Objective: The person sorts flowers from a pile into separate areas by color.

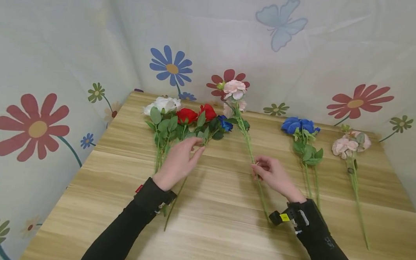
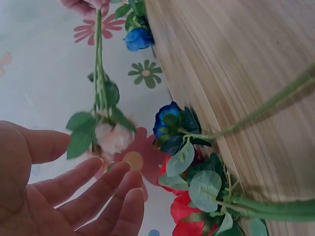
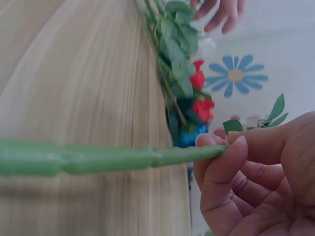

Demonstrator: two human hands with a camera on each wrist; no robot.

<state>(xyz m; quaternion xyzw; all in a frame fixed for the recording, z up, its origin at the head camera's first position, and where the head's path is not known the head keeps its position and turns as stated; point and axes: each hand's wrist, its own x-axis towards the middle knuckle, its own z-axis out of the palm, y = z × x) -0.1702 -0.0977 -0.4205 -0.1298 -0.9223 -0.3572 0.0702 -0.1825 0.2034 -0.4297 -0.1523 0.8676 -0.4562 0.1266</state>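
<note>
My right hand (image 1: 275, 176) pinches the green stem (image 3: 108, 160) of a pale pink artificial flower (image 1: 235, 89) between thumb and fingers. The bloom leans away toward the back wall. In the left wrist view the pink bloom (image 2: 114, 136) appears beyond the fingers of my left hand (image 2: 83, 196), which are spread and hold nothing. From the head, that left hand (image 1: 179, 162) is over the stems at the left, just in front of two red roses (image 1: 186, 116). A white flower (image 1: 164, 104) and a small blue rose (image 1: 225, 124) lie on either side of the roses.
On the right of the wooden table (image 1: 216, 232) lie a blue flower (image 1: 300, 126) and another pale pink flower (image 1: 346, 147), stems toward me. A white cloth wall (image 1: 206, 24) printed with flowers and a butterfly stands behind the table and continues along its sides.
</note>
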